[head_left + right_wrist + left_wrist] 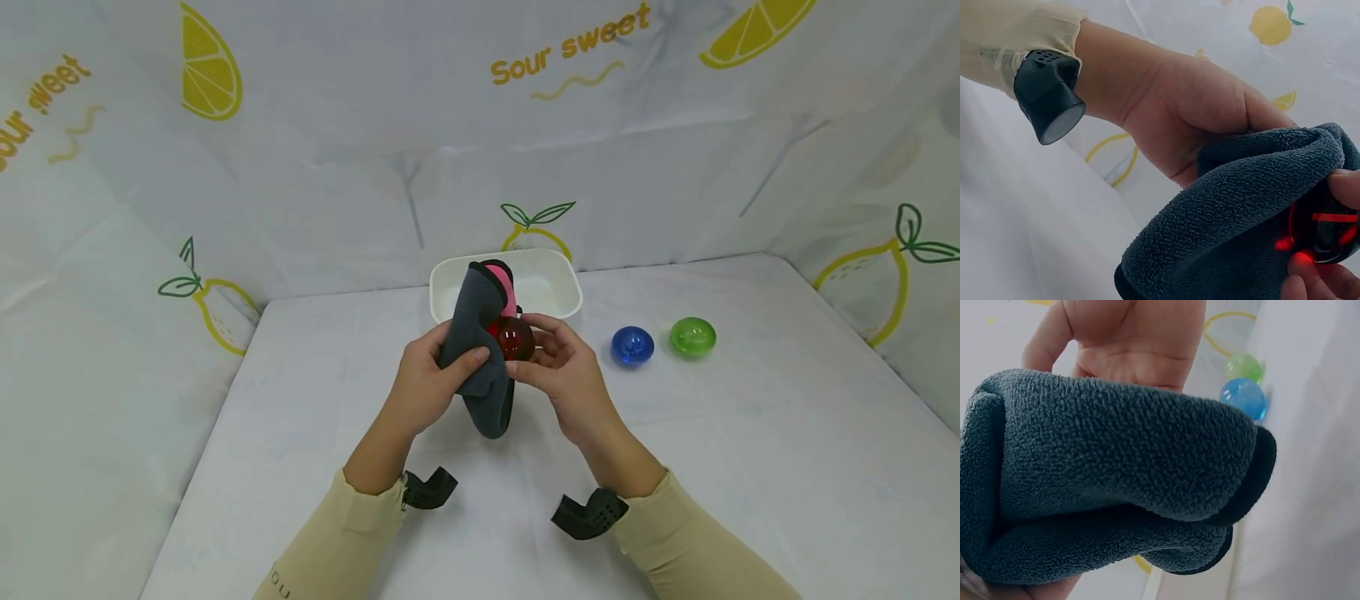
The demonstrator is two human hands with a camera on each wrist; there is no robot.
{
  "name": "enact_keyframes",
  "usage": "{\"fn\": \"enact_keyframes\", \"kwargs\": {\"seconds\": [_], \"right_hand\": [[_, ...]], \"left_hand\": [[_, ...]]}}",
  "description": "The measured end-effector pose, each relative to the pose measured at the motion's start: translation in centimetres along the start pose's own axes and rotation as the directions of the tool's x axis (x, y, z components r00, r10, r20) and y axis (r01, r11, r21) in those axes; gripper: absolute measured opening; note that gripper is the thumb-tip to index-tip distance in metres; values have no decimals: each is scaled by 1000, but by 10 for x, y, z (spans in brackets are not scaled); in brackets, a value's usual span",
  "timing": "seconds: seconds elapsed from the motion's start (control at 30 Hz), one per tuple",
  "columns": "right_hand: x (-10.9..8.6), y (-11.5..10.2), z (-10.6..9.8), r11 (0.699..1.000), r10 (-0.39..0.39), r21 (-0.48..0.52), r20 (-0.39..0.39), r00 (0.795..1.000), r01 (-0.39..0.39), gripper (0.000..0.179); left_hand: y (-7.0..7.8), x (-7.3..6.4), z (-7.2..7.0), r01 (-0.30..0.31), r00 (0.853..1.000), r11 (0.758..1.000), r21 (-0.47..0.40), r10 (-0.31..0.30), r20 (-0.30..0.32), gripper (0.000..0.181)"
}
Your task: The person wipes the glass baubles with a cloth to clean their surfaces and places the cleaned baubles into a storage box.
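In the head view my left hand [426, 379] grips a folded dark grey-blue cloth [474, 329] with a black edge, its thumb across the front. A bit of pink shows along the cloth's upper right side. My right hand [566, 371] pinches a clear red ball [516, 338] between thumb and fingers, against the cloth's right side. The right wrist view shows the red ball [1325, 228] dark and glinting, touching the fold of terry-like cloth [1229, 219]. Cloth fills much of the left wrist view and hides most of the left hand's fingers.
A white rectangular tub [551, 279] stands behind the hands at the table's back edge. To the right lie a blue ball [632, 346] and a green ball [693, 337] on the white tablecloth [750, 458]. A lemon-printed sheet [337, 167] hangs behind.
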State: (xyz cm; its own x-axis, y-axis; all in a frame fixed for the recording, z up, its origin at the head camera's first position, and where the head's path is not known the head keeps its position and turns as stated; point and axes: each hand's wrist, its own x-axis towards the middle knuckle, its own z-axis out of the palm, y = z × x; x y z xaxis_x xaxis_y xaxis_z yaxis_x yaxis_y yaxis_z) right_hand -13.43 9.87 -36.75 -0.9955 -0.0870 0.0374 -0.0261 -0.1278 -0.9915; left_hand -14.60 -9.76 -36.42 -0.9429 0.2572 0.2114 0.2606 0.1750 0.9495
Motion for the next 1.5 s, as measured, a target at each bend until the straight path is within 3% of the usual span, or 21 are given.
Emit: {"fn": "enact_keyframes", "kwargs": {"seconds": [0.17, 0.5, 0.8, 1.13, 1.5], "right_hand": [[0, 0, 0, 998, -20, -52, 5, 1000, 20, 60], [0, 1, -1, 996, -6, -89, 16, 1000, 7, 41], [1, 4, -3, 994, 74, -79, 68, 995, -69, 37], [3, 0, -2, 981, 192, -32, 116, 974, -190, 39], [1, 2, -2, 995, 90, -46, 101, 991, -86, 51]], "left_hand": [[-1, 0, -1, -5, 1000, 1000, 6, 5, -7, 35], [-1, 0, -1, -24, 1000, 1000, -8, 24, -19, 32], [1, -2, -3, -34, 999, 999, -17, 34, -7, 33], [0, -1, -2, -36, 999, 999, 14, 37, -6, 40], [1, -1, -2, -4, 1000, 1000, 26, 4, 6, 41]]}}
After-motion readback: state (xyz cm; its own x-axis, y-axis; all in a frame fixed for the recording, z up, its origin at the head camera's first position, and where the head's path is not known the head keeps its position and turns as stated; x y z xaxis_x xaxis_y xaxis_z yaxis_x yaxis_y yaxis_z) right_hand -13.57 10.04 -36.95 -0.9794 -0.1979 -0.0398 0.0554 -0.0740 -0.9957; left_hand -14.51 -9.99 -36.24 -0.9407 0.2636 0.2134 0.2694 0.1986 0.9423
